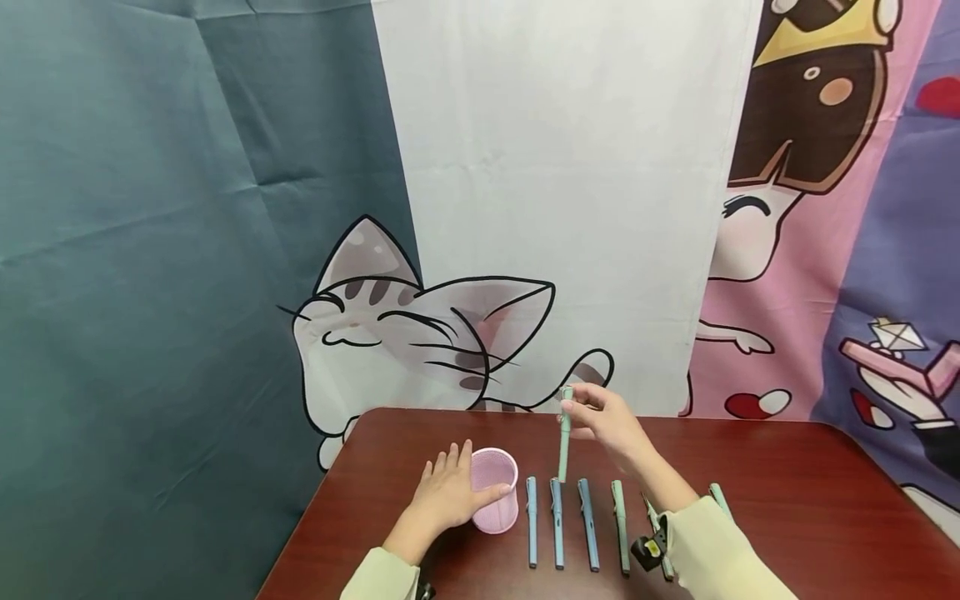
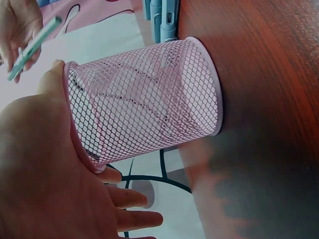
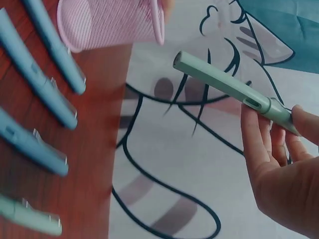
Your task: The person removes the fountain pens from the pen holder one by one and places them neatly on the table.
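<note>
A pink mesh pen holder stands upright on the table, its weave clear in the left wrist view. My left hand rests against its rim, thumb across the near side and the other fingers stretched out straight. My right hand pinches a light green pen by its cap end between thumb and fingers. The pen hangs nearly upright in the head view, above the row. In the right wrist view the pen points toward the holder.
Three blue pens lie side by side right of the holder, the middle one below the raised pen. Further right lie a green pen and more pens, partly hidden by my right sleeve. A printed curtain hangs behind the table.
</note>
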Motion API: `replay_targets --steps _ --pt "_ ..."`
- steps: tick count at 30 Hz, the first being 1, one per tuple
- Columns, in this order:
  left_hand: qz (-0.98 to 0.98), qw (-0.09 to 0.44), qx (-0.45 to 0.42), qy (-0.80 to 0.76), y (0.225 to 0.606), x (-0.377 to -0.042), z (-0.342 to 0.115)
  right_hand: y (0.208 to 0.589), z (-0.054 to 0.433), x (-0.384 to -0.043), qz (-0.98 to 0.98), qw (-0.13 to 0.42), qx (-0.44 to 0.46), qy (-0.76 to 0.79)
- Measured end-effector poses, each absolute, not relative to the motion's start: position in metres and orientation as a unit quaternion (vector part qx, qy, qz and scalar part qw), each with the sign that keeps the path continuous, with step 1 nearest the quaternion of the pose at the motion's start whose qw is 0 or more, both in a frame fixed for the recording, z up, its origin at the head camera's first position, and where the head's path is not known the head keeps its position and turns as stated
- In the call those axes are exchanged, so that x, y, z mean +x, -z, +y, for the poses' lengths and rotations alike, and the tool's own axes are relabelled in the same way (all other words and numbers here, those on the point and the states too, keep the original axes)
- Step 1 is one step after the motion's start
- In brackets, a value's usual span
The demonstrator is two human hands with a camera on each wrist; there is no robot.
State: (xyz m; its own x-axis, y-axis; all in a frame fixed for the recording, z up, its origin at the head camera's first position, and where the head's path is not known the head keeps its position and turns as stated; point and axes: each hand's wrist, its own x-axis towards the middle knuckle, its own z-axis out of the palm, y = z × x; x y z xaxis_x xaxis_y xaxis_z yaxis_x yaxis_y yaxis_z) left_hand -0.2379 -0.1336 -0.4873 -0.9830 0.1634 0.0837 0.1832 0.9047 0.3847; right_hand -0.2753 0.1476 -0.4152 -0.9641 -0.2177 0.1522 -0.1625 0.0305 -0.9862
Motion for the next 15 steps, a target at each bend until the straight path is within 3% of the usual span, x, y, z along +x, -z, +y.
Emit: replay_targets --steps 15 --pt "-0.980 0.029 -0.090 0.172 0.482 -0.233 -0.138 0.429 0.221 -0.252 0.767 -0.021 -0.081 0.637"
